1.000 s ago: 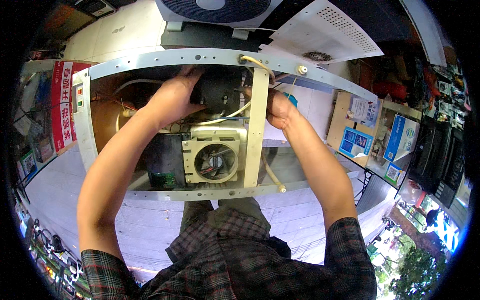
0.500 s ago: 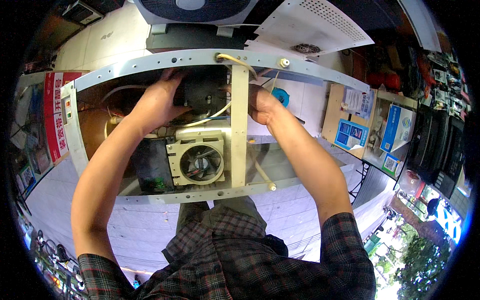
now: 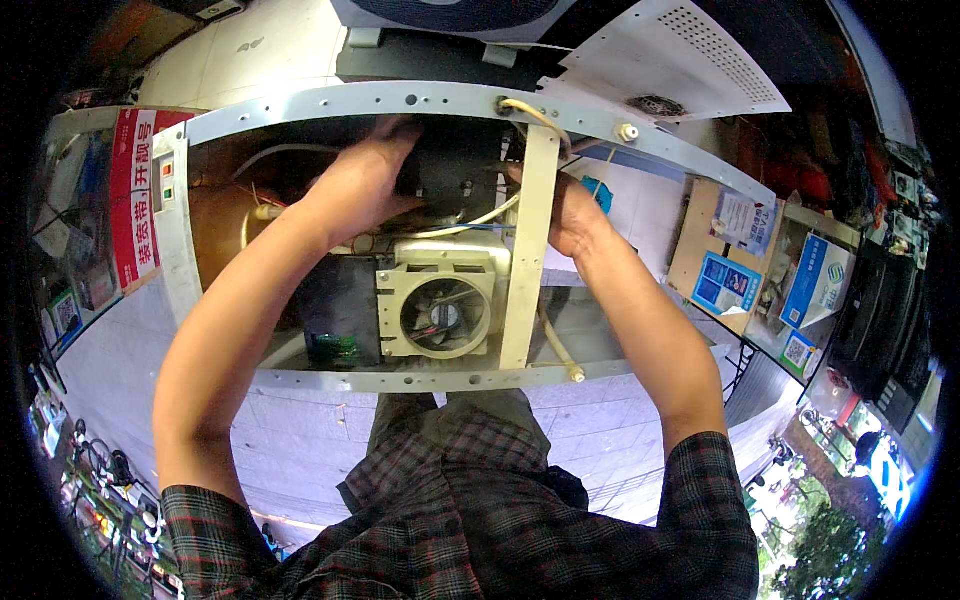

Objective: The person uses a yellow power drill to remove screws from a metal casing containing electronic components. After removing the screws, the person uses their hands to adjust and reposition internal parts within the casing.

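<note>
A black box-shaped part [image 3: 455, 170] sits inside a long open metal frame [image 3: 330, 103], near its far rail. My left hand [image 3: 365, 185] clasps the box's left side, fingers toward the far edge and thumb on the near side. From the right, my right hand [image 3: 573, 215] reaches past a cream crossbar [image 3: 532, 250], its fingertips at the box's right side; the bar hides part of those fingers. Nearer to me is a cream-housed fan [image 3: 445, 315], with a dark panel [image 3: 338, 300] to its left. A pale cable [image 3: 490, 215] runs along the box's near edge.
Pale hose ends with white fittings [image 3: 627, 132] stick out at the frame's right part. Beyond lie a perforated white panel [image 3: 690, 60] and a large dark fan unit [image 3: 450, 12]. A red sign [image 3: 135, 200] stands left; cases with blue cards [image 3: 725, 283] stand right.
My view has shifted, so the frame and both arms appear farther right in the picture. Both hands stay at the black box, with little visible change in their hold.
</note>
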### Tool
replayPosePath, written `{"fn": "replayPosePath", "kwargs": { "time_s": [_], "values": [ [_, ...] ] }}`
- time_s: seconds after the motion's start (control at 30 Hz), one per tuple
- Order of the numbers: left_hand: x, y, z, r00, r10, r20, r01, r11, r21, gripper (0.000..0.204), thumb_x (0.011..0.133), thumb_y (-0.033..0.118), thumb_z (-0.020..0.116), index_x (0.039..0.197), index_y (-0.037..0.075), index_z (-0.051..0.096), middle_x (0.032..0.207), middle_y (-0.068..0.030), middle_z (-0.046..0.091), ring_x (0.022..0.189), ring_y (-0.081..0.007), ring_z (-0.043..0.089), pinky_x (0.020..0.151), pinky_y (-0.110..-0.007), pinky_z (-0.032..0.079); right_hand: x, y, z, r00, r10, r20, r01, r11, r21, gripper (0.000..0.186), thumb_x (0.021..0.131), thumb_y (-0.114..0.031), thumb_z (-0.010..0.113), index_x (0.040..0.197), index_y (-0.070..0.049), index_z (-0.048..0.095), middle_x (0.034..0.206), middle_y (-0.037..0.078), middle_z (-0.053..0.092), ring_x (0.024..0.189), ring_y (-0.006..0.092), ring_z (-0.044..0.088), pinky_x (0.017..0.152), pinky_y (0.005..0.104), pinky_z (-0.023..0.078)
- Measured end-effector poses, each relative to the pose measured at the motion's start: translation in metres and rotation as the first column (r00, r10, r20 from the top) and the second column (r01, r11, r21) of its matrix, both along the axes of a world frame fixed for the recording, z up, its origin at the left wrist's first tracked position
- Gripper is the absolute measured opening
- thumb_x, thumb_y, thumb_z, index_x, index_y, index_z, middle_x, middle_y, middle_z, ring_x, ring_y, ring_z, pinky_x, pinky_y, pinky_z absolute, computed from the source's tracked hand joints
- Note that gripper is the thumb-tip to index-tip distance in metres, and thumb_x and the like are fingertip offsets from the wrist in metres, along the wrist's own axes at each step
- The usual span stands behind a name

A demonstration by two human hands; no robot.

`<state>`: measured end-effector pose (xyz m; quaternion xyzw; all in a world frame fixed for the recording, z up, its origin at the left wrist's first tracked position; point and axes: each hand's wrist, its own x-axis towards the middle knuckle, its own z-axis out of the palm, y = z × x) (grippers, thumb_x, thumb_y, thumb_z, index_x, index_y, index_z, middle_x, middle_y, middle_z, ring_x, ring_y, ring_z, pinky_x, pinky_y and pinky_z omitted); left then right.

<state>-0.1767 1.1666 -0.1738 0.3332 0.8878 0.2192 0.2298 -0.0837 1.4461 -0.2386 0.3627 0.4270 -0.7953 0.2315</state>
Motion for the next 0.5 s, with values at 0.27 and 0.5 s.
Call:
{"fn": "replayPosePath", "kwargs": {
  "time_s": [0.27,0.5],
  "values": [
    [0.0032,0.0006,0.0001,0.995,-0.001,-0.104,0.006,0.999,0.043,0.075,0.072,0.016,0.084,0.136,-0.004,0.050,0.141,-0.0308,0.046,0.120,-0.0453,0.057,0.104,-0.046,0.049,-0.0032,-0.0030,0.0053,0.999,-0.029,0.037,0.033,0.993,-0.115,0.023,0.091,-0.014,0.076,0.110,-0.004,0.069,0.096,0.002,0.068,0.082,0.0125,0.062,0.072,0.0264,0.054],
    [0.0035,0.0037,0.0042,0.998,0.010,-0.067,-0.011,1.000,-0.013,0.078,0.073,0.015,0.083,0.140,-0.002,0.047,0.140,-0.0307,0.047,0.117,-0.0457,0.059,0.102,-0.047,0.050,-0.0057,-0.0013,0.0063,0.999,0.040,0.013,-0.038,0.994,-0.104,0.026,0.090,-0.016,0.077,0.111,-0.004,0.069,0.097,0.003,0.069,0.083,0.0128,0.063,0.071,0.0270,0.055]
  ]
}}
